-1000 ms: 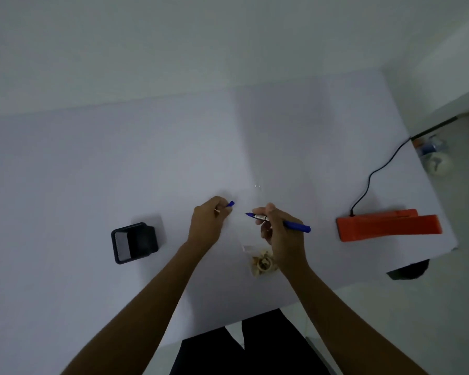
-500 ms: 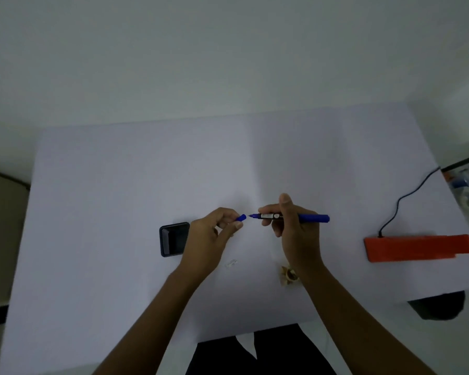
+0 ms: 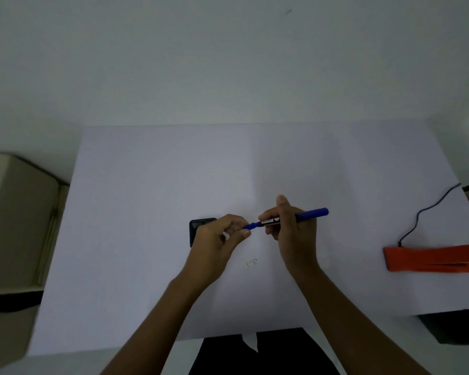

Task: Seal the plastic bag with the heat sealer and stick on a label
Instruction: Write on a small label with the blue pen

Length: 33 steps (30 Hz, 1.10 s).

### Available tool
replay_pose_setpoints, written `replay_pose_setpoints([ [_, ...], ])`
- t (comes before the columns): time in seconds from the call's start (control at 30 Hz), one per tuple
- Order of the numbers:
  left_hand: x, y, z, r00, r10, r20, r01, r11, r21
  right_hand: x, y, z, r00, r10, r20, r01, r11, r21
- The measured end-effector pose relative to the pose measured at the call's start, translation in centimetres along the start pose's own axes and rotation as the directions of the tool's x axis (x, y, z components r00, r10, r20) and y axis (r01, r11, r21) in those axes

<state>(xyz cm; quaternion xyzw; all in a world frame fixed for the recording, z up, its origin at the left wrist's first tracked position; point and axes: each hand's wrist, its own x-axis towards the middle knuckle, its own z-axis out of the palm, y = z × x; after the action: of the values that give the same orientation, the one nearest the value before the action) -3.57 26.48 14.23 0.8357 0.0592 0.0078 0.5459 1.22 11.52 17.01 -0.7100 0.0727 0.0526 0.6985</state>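
Right hand [image 3: 290,228] is pinching the pen [image 3: 295,218] barrel, left hand [image 3: 217,239] is closing on the cap [image 3: 251,226] at its tip. Label [image 3: 251,261] is lying just below the grip, sealer [image 3: 431,257] well off right. Best pushing the cap straight on, I'd say

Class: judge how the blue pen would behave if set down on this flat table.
The blue pen looks slim and round, so it may roll. Probably light: the right hand holds it in fingertips. Likely stiff, since it stays straight.

The left hand [image 3: 217,239] hides part of the black box [image 3: 198,226]; the heat sealer [image 3: 433,257], far right of the fingers, is cut off; the label [image 3: 251,261] print is unreadable.
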Motion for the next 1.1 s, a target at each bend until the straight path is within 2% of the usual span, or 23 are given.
replay_pose_setpoints([
  [0.17,-0.8,1.1,-0.9,0.997,-0.071,-0.023,0.068,0.989,-0.13,-0.6,-1.2,1.5,0.999,-0.022,-0.039,0.023,1.0,0.018],
  [0.3,-1.0,1.9,-1.7,0.996,-0.088,-0.032,0.083,0.986,-0.144,-0.9,-2.1,2.1,0.998,0.021,-0.061,-0.017,0.997,0.072],
  [0.4,-1.1,2.9,-2.3,0.999,-0.04,-0.023,0.038,0.994,-0.099,-0.9,-2.6,2.3,0.995,0.071,-0.066,-0.062,0.99,0.125],
  [0.57,-0.6,4.1,-3.4,0.988,0.15,-0.031,-0.148,0.988,0.05,-1.3,-3.3,2.7,0.993,0.078,-0.089,-0.06,0.981,0.184],
  [0.77,-0.8,4.6,-3.6,0.979,0.172,-0.111,-0.168,0.985,0.046,-1.9,-3.6,4.0,0.983,0.078,-0.165,-0.041,0.975,0.218],
  [0.97,-1.1,4.1,-4.4,0.982,0.156,-0.111,-0.147,0.985,0.086,-2.0,-2.5,5.2,0.988,0.093,-0.121,-0.062,0.969,0.239],
  [1.1,-1.0,3.5,-5.5,0.993,0.079,-0.085,-0.073,0.994,0.08,-1.4,-1.8,5.8,0.99,0.14,-0.017,-0.132,0.961,0.241],
])
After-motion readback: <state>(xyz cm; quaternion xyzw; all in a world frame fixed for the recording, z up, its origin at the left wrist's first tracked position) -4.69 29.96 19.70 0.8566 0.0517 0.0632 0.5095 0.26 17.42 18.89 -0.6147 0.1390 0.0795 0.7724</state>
